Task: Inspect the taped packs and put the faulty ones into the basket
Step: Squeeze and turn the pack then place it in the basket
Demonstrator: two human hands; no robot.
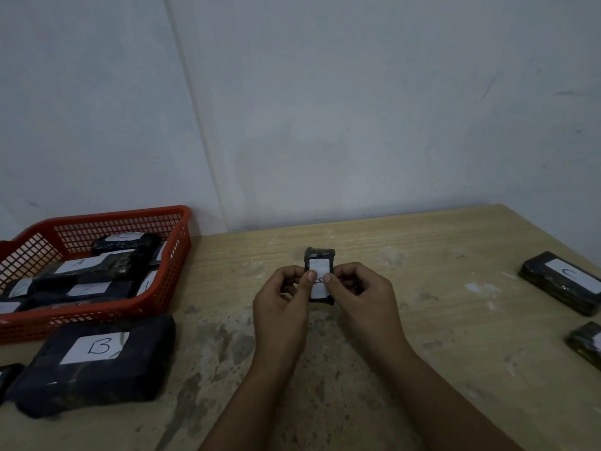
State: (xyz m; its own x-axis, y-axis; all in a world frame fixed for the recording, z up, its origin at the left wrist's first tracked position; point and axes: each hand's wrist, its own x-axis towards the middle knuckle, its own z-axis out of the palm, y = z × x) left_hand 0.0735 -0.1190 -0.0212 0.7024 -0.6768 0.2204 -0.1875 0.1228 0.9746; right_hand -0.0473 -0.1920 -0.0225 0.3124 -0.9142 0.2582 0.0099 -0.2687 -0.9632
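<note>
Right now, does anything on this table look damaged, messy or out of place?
The wooden table is blotched with dark stains and pale scuffs. In the red basket, the black packs lie tumbled at angles. The small pack held by both hands shows no clear damage.

A pale wooden worktop (406, 320) is seen filling the lower part of the view, its surface marked with dark smudges and whitish scuffs. Behind it a plain grey-white wall (357, 109) is shown, and a thin pale strip (195, 125) is seen running down the wall toward the worktop's far edge.
</note>
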